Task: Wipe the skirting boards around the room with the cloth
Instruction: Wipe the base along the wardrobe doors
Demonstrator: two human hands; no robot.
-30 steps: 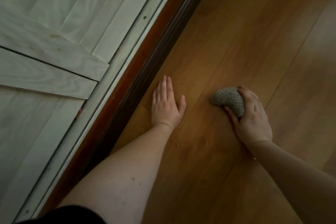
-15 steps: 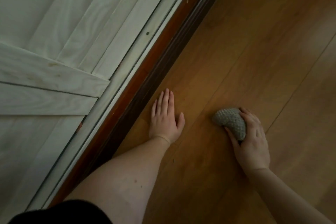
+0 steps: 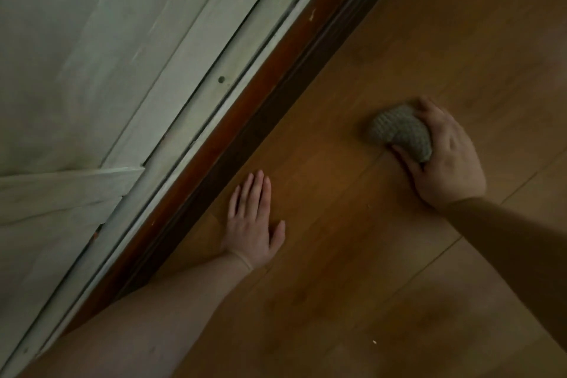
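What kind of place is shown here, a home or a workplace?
Probably a room in a home, seen at floor level: a wooden plank floor, a dark brown skirting board, and a whitewashed plank door or panel above it.

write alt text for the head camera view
A right hand grips a grey knitted cloth on the brown wooden floor, apart from the dark brown skirting board. The left hand rests flat on the floor beside that board.
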